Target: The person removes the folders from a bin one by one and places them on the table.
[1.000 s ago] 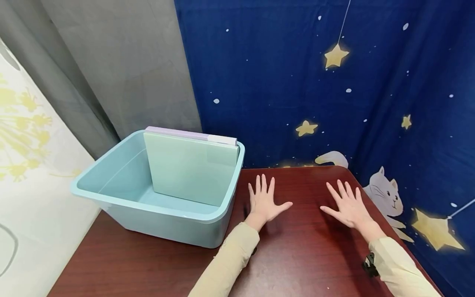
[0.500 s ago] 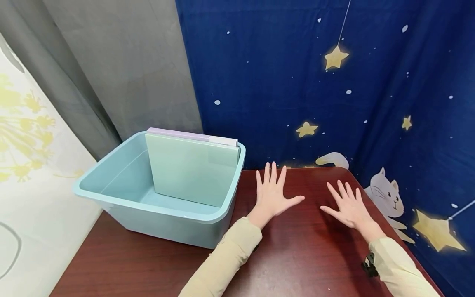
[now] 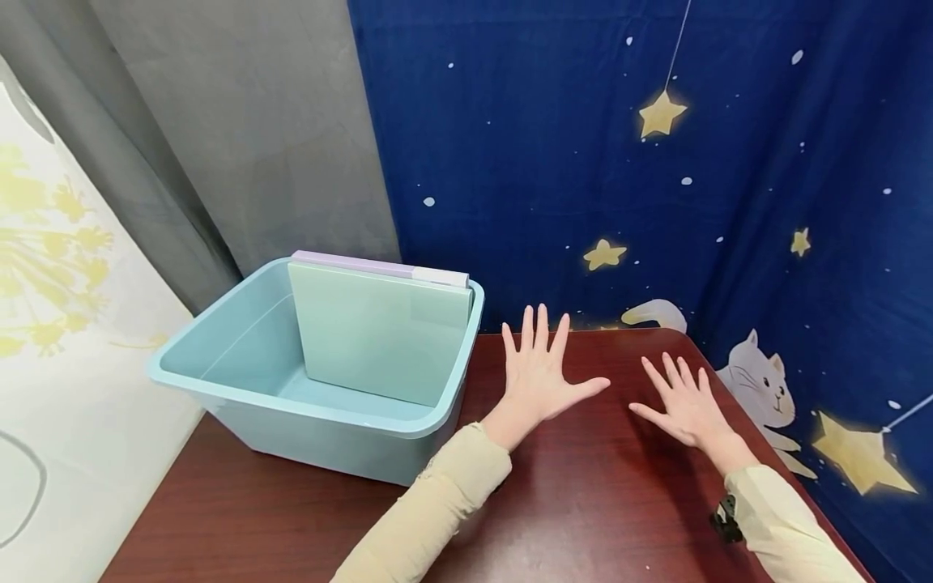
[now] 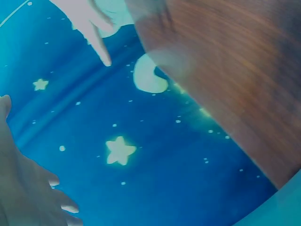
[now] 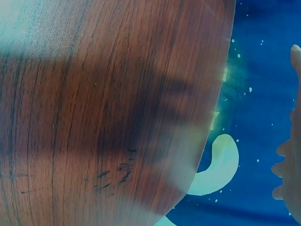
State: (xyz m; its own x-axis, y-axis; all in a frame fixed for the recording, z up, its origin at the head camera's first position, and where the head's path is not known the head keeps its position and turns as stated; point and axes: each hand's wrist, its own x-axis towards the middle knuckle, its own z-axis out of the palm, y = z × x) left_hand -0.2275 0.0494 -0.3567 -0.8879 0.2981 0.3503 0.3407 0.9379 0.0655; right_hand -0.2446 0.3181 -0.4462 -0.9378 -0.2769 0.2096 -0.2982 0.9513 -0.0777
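Note:
My left hand (image 3: 535, 380) is held over the table just right of the light blue plastic tub (image 3: 321, 417), fingers straight and spread, holding nothing. To its right, my right hand (image 3: 685, 409) has its fingers spread too, over the table's right side, with nothing in it. Inside the tub, a pale green flat panel-like box (image 3: 382, 336) stands upright along the back wall. Behind it shows the top of a lilac and white one (image 3: 350, 262). The left wrist view has the left hand (image 4: 28, 188) at its lower left; the right hand (image 5: 291, 141) borders the right wrist view.
The dark red wood-grain table (image 3: 568, 502) ends at a rounded far right corner. A navy curtain (image 3: 525, 162) printed with stars and a cat hangs behind it, beside a grey curtain (image 3: 277, 129). White patterned cloth (image 3: 66, 389) lies along the left.
My left hand has moved forward, slightly right and up, its fingers still spread. The right hand stays where it was. The tub and its contents keep their place on the table.

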